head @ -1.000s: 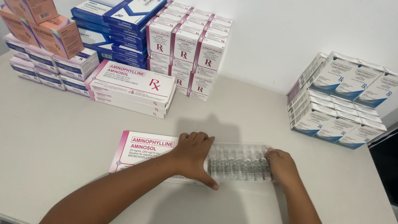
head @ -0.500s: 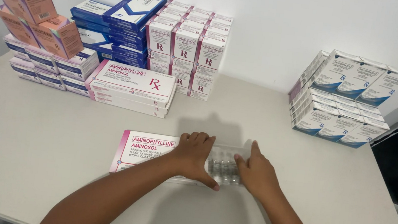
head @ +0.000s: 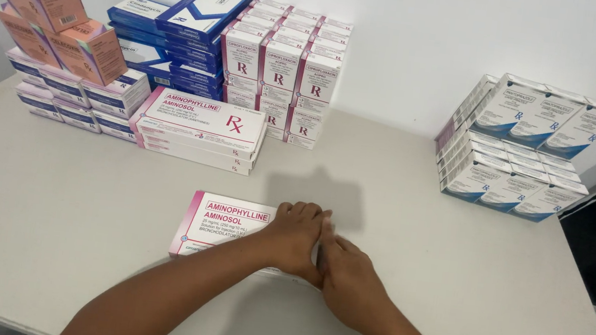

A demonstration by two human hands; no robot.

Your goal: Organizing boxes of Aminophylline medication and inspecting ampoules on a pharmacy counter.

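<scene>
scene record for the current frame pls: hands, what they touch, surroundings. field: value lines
left hand: palm down on the right end of the flat pink and white box
right hand: pressed against that box end, touching the left hand
box state: lies flat on the white table; its right end is hidden by the hands
behind box: stack of matching flat boxes
back left: peach cartons, blue boxes
back centre: upright white and pink boxes
right: white and blue boxes, stacked
</scene>
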